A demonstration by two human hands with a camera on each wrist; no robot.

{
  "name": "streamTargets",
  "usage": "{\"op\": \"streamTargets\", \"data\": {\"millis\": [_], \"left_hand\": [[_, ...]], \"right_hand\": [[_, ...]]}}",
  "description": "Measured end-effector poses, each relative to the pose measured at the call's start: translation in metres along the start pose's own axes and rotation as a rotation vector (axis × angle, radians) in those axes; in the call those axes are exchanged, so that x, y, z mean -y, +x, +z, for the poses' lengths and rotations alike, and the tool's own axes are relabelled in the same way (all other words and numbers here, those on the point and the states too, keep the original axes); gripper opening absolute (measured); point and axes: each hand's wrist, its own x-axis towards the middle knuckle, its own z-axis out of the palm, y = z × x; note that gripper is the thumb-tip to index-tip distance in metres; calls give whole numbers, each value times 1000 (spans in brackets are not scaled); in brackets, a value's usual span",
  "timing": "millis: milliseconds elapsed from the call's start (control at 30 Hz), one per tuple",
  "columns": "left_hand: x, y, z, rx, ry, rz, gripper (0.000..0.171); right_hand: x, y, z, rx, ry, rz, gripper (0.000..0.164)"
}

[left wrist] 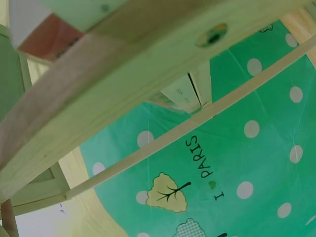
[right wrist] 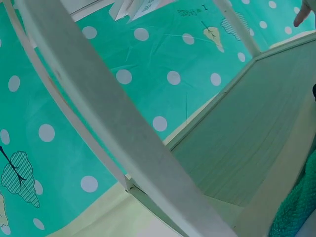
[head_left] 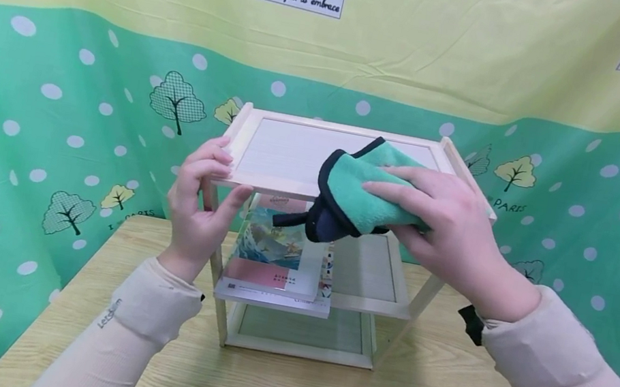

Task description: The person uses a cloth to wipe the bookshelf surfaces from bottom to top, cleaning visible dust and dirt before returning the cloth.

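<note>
A small three-tier wooden shelf (head_left: 271, 184) stands on the table. My left hand (head_left: 200, 195) grips its top board at the front left corner, fingers over the side rail and thumb at the front edge. In my right hand (head_left: 448, 221) is a green cleaning cloth (head_left: 376, 188) with black edging and a dark underside, held over the right front part of the top board. The cloth's black loop hangs past the front edge. At the lower right of the right wrist view, part of the cloth (right wrist: 296, 202) shows beside the shelf's board (right wrist: 247, 123).
Stacked books (head_left: 270, 276) lie on the middle tier's left side, jutting past its front edge. The bottom tier (head_left: 301, 351) sits close to the wooden tabletop (head_left: 226, 386). Behind hangs a green and yellow printed curtain (head_left: 123, 50).
</note>
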Motion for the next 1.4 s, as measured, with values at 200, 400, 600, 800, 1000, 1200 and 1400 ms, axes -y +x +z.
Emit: {"op": "streamTargets", "data": {"millis": [200, 400, 600, 800, 1000, 1200, 1400], "left_hand": [[0, -1, 3, 4, -42, -10, 53], [0, -2, 5, 20, -38, -8, 53], [0, -2, 3, 26, -33, -13, 54], [0, -2, 2, 16, -22, -13, 55], [0, 0, 1, 14, -21, -14, 56], [-1, 0, 0, 9, -18, -11, 55], [-1, 0, 2, 6, -27, -14, 55]], "right_hand": [[-1, -1, -2, 11, 11, 3, 56], [1, 1, -3, 50, 12, 16, 55], [2, 8, -2, 95, 20, 30, 57], [3, 11, -1, 113, 27, 25, 57], [5, 15, 1, 107, 25, 9, 57], [13, 24, 7, 110, 28, -4, 56], [20, 33, 14, 114, 35, -13, 52]]}}
